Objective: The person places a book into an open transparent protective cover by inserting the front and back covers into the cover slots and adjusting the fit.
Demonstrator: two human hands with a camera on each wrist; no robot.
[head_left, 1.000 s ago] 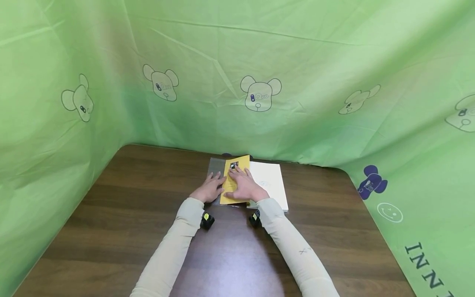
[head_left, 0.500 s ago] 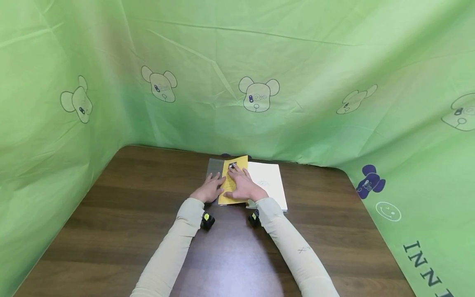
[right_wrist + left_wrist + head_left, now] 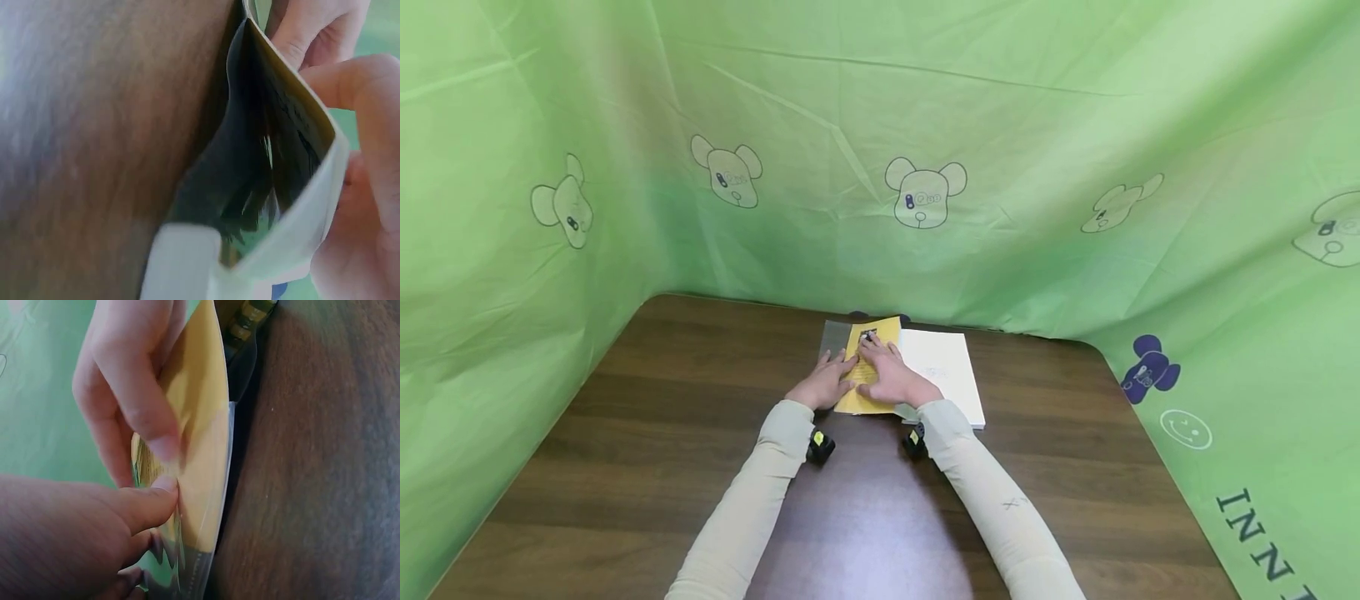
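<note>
A book lies open at the far side of the table, its white page (image 3: 951,358) on the right and a yellow flap (image 3: 856,403) folded out leftward. Under and beyond the flap shows a clear plastic cover (image 3: 835,335). My left hand (image 3: 818,387) rests on that cover, thumb tip touching the flap's edge in the left wrist view. With spread fingers my right hand (image 3: 891,377) presses on the yellow flap, its thumb near the left thumb. In the right wrist view the yellow cover (image 3: 290,78) stands raised, with a dark gap beneath it. Some fingertips are hidden.
The brown wooden table (image 3: 625,467) extends around the book. Green printed cloth (image 3: 820,233) hangs close behind the table's back edge and along both sides. A black camera (image 3: 820,447) sits on the left wrist, and another camera (image 3: 915,442) on the right.
The yellow flap has shifted slightly left over the clear plastic cover, leaving less of the plastic showing. Both hands stay in nearly the same place.
</note>
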